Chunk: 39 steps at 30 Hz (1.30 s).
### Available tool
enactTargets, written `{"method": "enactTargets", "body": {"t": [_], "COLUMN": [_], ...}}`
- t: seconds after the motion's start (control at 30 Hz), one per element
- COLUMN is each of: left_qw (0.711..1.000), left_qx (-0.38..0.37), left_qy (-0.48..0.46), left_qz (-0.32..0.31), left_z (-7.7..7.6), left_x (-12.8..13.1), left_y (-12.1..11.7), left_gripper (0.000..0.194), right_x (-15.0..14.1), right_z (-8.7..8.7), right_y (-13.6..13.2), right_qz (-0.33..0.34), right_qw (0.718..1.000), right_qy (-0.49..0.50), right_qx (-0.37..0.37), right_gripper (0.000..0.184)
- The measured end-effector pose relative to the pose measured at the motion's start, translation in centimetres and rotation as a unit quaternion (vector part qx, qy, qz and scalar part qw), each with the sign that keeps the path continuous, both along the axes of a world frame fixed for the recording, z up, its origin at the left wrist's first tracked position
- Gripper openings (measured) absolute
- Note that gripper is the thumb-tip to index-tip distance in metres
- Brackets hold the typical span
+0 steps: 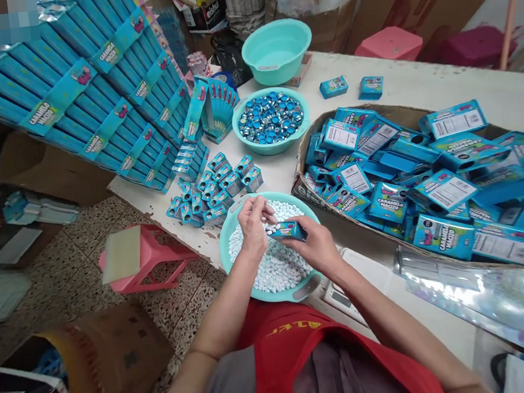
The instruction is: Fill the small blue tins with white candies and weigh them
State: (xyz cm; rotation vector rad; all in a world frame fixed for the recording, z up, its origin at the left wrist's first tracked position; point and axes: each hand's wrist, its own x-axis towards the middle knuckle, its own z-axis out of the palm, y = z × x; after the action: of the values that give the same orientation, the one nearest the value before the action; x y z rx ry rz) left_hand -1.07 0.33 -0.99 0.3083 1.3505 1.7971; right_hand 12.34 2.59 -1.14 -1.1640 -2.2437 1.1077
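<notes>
My right hand (pixel 317 244) grips a small blue candy box (pixel 290 230), tilted on its side over a turquoise basin (pixel 224 251). White candies (pixel 282 270) fill much of that basin. At the left end of the box is my left hand (pixel 252 226), its fingers closed around a few white candies. Some of these candies show between the fingers and the box; the box's opening is partly hidden. Just beyond the basin, several small blue boxes (pixel 218 189) stand grouped on the table, with dark round holes in them.
To the right, a cardboard tray (pixel 303 185) holds many blue boxes. Behind lies a turquoise bowl (pixel 306 129) of blue and silver caps, and another turquoise basin (pixel 276 46). Stacked blue display packs (pixel 103 94) rise at left. A white scale (pixel 344 300) sits beside my right forearm.
</notes>
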Motion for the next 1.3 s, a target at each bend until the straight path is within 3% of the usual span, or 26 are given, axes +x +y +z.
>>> {"method": "enactTargets", "body": {"t": [0.1,0.23,0.37,0.47,0.53,0.6,0.7,0.77,0.83,0.9,0.97,1.07,1.17,1.23,1.3], "left_qw": [1.0,1.0,0.999,0.999,0.99,0.938,0.797,0.727,0.696,0.706,0.748,0.853,0.957,0.978,0.976], "left_qx": [0.013,0.024,0.026,0.007,-0.048,-0.116,-0.186,-0.236,-0.284,-0.311,-0.323,-0.319,-0.243,-0.188,-0.142], "left_qy": [-0.003,-0.005,-0.003,0.026,0.126,0.298,0.53,0.595,0.6,0.566,0.509,0.363,0.117,-0.041,-0.138], "left_qz": [-0.026,0.011,-0.045,-0.018,-0.053,-0.137,-0.221,-0.248,-0.275,-0.29,-0.277,-0.196,-0.102,-0.08,-0.087], "left_z": [0.4,1.2,1.4,-0.5,-3.0,-5.9,-9.3,-10.5,-10.9,-11.1,-11.2,-11.1,-9.7,-7.9,-5.5], "left_x": [0.1,0.6,0.3,-1.7,-3.5,-4.6,-4.3,-3.3,-2.2,-1.6,-1.5,-1.7,-1.9,-1.9,-1.7], "left_y": [0.0,0.0,0.0,0.1,0.2,0.3,0.5,0.4,0.2,-0.3,-0.9,-1.7,-2.0,-2.1,-2.1], "left_gripper": [0.031,0.031,0.033,0.036,0.037,0.03,0.022,0.03,0.034,0.034,0.028,0.025,0.033,0.036,0.037], "right_x": [0.1,0.0,0.1,1.4,2.7,3.8,4.4,4.3,4.1,3.9,3.8,3.9,4.1,4.2,4.2], "right_z": [0.3,0.8,0.8,1.2,1.5,1.8,1.6,1.3,0.9,0.6,0.3,0.0,0.1,0.3,0.4], "right_y": [0.0,-0.2,-0.2,-0.2,-0.3,-0.3,-0.4,-0.3,-0.3,-0.2,-0.2,-0.1,-0.1,-0.1,-0.2], "right_qz": [0.0,0.012,-0.003,-0.02,-0.043,-0.055,-0.051,-0.061,-0.072,-0.073,-0.077,-0.087,-0.083,-0.072,-0.051], "right_qw": [1.0,0.999,0.998,0.994,0.99,0.988,0.988,0.987,0.986,0.986,0.987,0.988,0.992,0.995,0.998], "right_qy": [0.014,0.037,0.051,0.085,0.109,0.121,0.122,0.129,0.129,0.12,0.112,0.091,0.056,0.038,0.021], "right_qx": [0.006,-0.013,-0.035,-0.07,-0.08,-0.081,-0.076,-0.078,-0.081,-0.084,-0.088,-0.085,-0.07,-0.058,-0.041], "right_gripper": [0.031,0.029,0.028,0.028,0.031,0.031,0.03,0.032,0.034,0.034,0.034,0.035,0.034,0.033,0.033]}}
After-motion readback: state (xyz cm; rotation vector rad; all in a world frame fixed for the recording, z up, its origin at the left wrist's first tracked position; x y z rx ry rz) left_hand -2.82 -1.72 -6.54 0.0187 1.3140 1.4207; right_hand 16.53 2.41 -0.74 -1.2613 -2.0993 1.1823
